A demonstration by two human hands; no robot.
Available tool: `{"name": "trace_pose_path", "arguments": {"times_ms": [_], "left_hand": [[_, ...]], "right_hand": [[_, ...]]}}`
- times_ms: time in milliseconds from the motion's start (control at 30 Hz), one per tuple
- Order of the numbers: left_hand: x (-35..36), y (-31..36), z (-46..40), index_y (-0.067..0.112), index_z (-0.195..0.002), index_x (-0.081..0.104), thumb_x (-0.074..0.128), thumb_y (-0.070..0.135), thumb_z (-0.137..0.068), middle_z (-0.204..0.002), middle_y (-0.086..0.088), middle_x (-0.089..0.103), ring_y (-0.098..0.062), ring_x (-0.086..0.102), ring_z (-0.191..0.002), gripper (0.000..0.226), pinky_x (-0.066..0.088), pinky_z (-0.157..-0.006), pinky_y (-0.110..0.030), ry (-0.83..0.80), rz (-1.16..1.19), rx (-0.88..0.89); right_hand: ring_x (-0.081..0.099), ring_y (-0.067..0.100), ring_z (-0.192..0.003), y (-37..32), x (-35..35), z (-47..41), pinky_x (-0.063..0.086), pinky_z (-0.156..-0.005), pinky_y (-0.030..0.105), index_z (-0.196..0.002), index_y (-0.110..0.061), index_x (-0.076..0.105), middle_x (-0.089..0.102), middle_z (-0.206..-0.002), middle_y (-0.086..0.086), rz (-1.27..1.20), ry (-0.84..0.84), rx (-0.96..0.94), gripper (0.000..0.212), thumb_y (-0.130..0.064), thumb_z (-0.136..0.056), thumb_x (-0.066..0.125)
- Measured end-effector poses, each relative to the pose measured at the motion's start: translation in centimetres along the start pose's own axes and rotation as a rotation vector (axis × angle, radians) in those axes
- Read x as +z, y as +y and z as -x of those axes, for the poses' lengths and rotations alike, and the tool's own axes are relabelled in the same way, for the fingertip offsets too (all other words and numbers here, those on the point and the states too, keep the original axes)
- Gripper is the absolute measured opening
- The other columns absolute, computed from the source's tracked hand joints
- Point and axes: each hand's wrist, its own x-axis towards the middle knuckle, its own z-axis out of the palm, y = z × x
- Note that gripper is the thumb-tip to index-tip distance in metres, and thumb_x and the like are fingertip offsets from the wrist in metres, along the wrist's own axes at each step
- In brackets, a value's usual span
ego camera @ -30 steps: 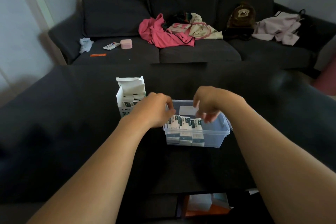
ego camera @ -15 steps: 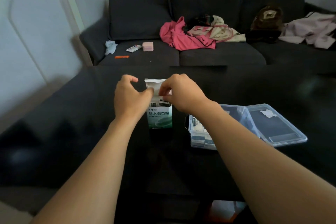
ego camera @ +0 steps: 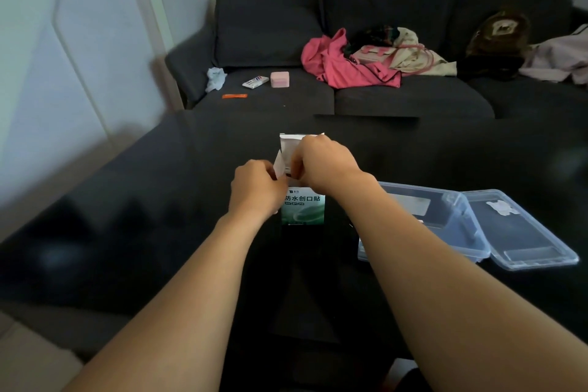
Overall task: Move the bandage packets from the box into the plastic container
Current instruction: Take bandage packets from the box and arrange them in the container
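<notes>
Having left the plastic container (ego camera: 423,226) to their right, both hands (left hand (ego camera: 256,191), right hand (ego camera: 321,165)) now pinch the box (ego camera: 304,210) flaps, fetching more packets.

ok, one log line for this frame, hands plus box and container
left hand: on side flap | right hand: at box top | box: upright, open | plastic container: open, right of box | lid: alongside

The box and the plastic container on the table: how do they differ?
The box is opaque printed card, white and green, standing upright; the plastic container is clear, low and wide. Both hands, left and right, work at the box's top flaps; nothing touches the container. Both are open.
</notes>
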Motion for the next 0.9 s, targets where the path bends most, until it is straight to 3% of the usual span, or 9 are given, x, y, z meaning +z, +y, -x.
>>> {"name": "trace_pose_path", "arguments": {"times_ms": [167, 300, 400, 467, 600, 700, 900], "left_hand": [[0.2, 0.4, 0.3, 0.019, -0.073, 0.066, 0.064, 0.025, -0.091, -0.077, -0.009, 0.073, -0.029, 0.073, -0.065, 0.019, 0.064, -0.066, -0.043, -0.012, -0.01, 0.016], [0.4, 0.3, 0.3, 0.021, -0.076, 0.061, 0.055, 0.036, -0.095, -0.079, -0.008, 0.071, -0.033, 0.071, -0.07, 0.025, 0.062, -0.069, -0.045, 0.015, -0.016, 0.044], [0.4, 0.5, 0.2, 0.016, -0.087, 0.058, 0.035, 0.052, -0.104, -0.085, -0.004, 0.063, -0.029, 0.063, -0.078, 0.046, 0.049, -0.07, -0.037, 0.045, -0.04, 0.052], [0.2, 0.8, 0.2, 0.017, -0.096, 0.057, 0.031, 0.055, -0.105, -0.088, -0.001, 0.058, -0.027, 0.056, -0.083, 0.047, 0.04, -0.072, -0.036, 0.083, -0.017, 0.03], [-0.1, 0.5, 0.0, 0.019, -0.112, 0.054, 0.058, 0.052, -0.093, -0.102, 0.001, 0.06, -0.023, 0.059, -0.092, 0.038, 0.047, -0.079, -0.038, 0.112, 0.068, 0.084], [0.0, 0.2, 0.1, 0.019, -0.103, 0.049, 0.078, 0.037, -0.078, -0.1, 0.002, 0.051, -0.022, 0.054, -0.082, 0.042, 0.045, -0.072, -0.038, 0.148, 0.069, 0.232], [0.4, 0.3, 0.1, 0.028, -0.098, 0.045, 0.079, 0.02, -0.078, -0.106, 0.003, 0.048, -0.022, 0.061, -0.073, 0.04, 0.052, -0.068, -0.041, 0.048, -0.078, 0.379]], "right_hand": [[0.066, 0.028, -0.081, 0.2, 0.3, 0.1, 0.055, -0.071, 0.036, -0.101, -0.018, 0.075, 0.066, -0.103, 0.006, 0.084, -0.004, 0.011, 0.02, -0.006, -0.086, 0.071], [0.068, 0.028, -0.084, 0.4, -0.2, -0.1, 0.056, -0.071, 0.037, -0.103, -0.019, 0.073, 0.066, -0.105, 0.006, 0.071, 0.053, 0.01, 0.023, -0.009, -0.083, 0.073], [0.067, 0.027, -0.086, 0.7, -0.8, -0.1, 0.056, -0.074, 0.038, -0.098, -0.022, 0.074, 0.066, -0.103, 0.005, 0.028, 0.087, -0.004, 0.018, -0.01, -0.084, 0.072], [0.066, 0.027, -0.088, 1.0, -0.8, -0.1, 0.053, -0.072, 0.035, -0.096, -0.022, 0.075, 0.066, -0.102, 0.005, 0.004, 0.088, -0.009, 0.014, -0.013, -0.086, 0.072], [0.066, 0.029, -0.088, 1.9, -0.7, -0.1, 0.052, -0.072, 0.034, -0.093, -0.023, 0.074, 0.066, -0.102, 0.007, -0.04, 0.069, 0.002, 0.01, -0.017, -0.084, 0.074], [0.066, 0.028, -0.084, 2.2, -0.6, 0.1, 0.056, -0.072, 0.037, -0.094, -0.022, 0.074, 0.065, -0.098, 0.005, -0.013, 0.047, 0.004, 0.015, -0.012, -0.083, 0.075], [0.064, 0.025, -0.08, 2.3, 0.0, 0.3, 0.055, -0.067, 0.036, -0.099, -0.023, 0.07, 0.062, -0.098, 0.002, 0.022, 0.038, -0.002, 0.023, -0.014, -0.08, 0.078]]}}
